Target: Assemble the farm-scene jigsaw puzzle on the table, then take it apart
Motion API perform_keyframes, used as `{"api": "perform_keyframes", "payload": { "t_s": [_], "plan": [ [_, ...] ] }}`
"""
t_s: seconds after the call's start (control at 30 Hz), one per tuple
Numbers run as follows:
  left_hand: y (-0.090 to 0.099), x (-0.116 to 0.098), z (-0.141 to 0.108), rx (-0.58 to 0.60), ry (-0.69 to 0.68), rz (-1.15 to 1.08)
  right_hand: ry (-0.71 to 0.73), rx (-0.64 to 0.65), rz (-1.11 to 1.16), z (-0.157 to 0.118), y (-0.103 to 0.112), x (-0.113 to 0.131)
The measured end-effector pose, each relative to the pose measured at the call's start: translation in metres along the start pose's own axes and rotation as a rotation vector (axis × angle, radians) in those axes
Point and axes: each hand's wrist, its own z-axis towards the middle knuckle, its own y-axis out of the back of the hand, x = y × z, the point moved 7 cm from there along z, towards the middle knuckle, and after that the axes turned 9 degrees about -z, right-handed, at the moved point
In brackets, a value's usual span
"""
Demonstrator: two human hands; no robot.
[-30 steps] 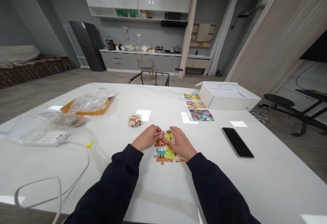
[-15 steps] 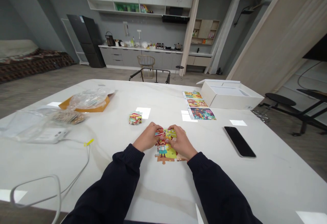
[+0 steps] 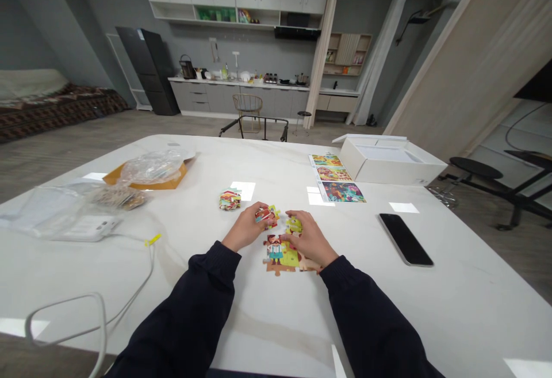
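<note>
My left hand (image 3: 245, 229) pinches a red and yellow jigsaw puzzle piece (image 3: 269, 217) between thumb and fingers, just beyond the joined pieces. On the other side my right hand (image 3: 313, 241) grips a green jigsaw puzzle piece (image 3: 294, 225), its thumb lying over the joined section. A gap separates the two held pieces. Beneath and nearer me lies the joined part of the puzzle (image 3: 281, 260), showing a figure in a teal skirt; its right end is partly hidden by my right hand. A small pile of loose puzzle pieces (image 3: 230, 198) lies beyond my left hand.
Picture sheets (image 3: 338, 178) lie beside an open white box (image 3: 388, 162) at the back right. A phone (image 3: 405, 239) rests at right. To the left are plastic bags (image 3: 47, 211), an orange tray (image 3: 172, 181), a white device (image 3: 86, 229) and its looping cable (image 3: 129, 303).
My left hand has moved up and left with its puzzle piece, away from the joined section. The piece at my right hand now sits apart from it, and more of the figure shows.
</note>
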Motion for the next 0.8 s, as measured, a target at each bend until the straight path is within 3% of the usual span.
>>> {"api": "perform_keyframes", "payload": {
  "t_s": [0.13, 0.33, 0.8],
  "plan": [
    [-0.005, 0.011, -0.001, 0.052, 0.125, -0.097, -0.017, 0.025, -0.098, -0.003, 0.015, -0.014],
    [-0.012, 0.016, -0.002, 0.097, 0.135, -0.130, -0.013, 0.076, -0.208, -0.006, 0.016, -0.022],
    [-0.035, -0.002, -0.011, 0.249, 0.151, -0.323, -0.151, -0.059, 0.154, -0.001, 0.024, -0.013]
  ]
}}
